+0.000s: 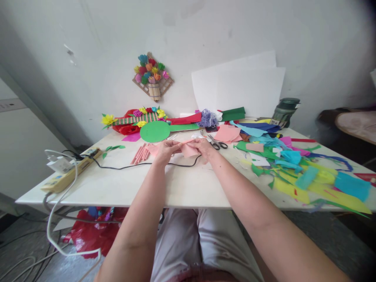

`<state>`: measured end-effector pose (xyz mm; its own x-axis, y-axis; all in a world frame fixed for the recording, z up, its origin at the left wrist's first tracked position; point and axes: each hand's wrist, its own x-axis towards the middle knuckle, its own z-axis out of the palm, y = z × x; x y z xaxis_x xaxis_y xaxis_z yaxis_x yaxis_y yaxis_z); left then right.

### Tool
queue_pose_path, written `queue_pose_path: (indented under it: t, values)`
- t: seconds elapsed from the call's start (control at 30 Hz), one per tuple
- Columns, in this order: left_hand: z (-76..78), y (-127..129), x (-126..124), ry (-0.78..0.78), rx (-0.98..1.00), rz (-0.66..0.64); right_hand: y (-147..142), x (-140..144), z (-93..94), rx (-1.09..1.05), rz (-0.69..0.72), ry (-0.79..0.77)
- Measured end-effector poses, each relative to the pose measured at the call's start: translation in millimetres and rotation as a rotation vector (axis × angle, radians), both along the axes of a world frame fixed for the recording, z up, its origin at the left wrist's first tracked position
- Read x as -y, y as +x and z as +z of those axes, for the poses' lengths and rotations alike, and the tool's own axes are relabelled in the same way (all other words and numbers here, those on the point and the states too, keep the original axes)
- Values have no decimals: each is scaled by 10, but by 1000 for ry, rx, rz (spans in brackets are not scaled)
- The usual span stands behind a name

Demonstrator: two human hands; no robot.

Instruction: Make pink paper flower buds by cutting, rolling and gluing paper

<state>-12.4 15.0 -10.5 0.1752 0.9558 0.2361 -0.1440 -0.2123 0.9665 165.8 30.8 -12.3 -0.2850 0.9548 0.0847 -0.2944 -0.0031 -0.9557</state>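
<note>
My left hand [167, 150] and my right hand [203, 148] meet over the middle of the white table [117, 184], both pinching one small pink paper piece [188, 150] that they are rolling or folding between the fingers. Several finished pink paper rolls [141, 153] lie just left of my left hand. Black-handled scissors [217, 143] rest just beyond my right hand. A black cable [129, 167] runs across the table under my hands.
Coloured paper scraps [296, 168] cover the table's right side. A green paper disc [155, 131], paper flowers [138, 117], white sheets [237, 90] and a dark green bottle [284, 111] stand at the back. A power strip [70, 172] lies at the left edge.
</note>
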Motion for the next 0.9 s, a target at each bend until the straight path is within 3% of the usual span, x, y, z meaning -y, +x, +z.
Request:
queue_pose_path:
  t: [0.53, 0.63, 0.73, 0.9]
  values:
    - [29, 33, 17, 67, -154, 142, 17, 37, 19, 65, -5, 50]
    - [47, 59, 41, 81, -150, 158, 0, 52, 30, 96, -77, 63]
    - [72, 82, 74, 66, -127, 124, -20, 57, 32, 105, -143, 69]
    - [84, 70, 94, -17, 55, -31, -26, 83, 53, 69, -96, 88]
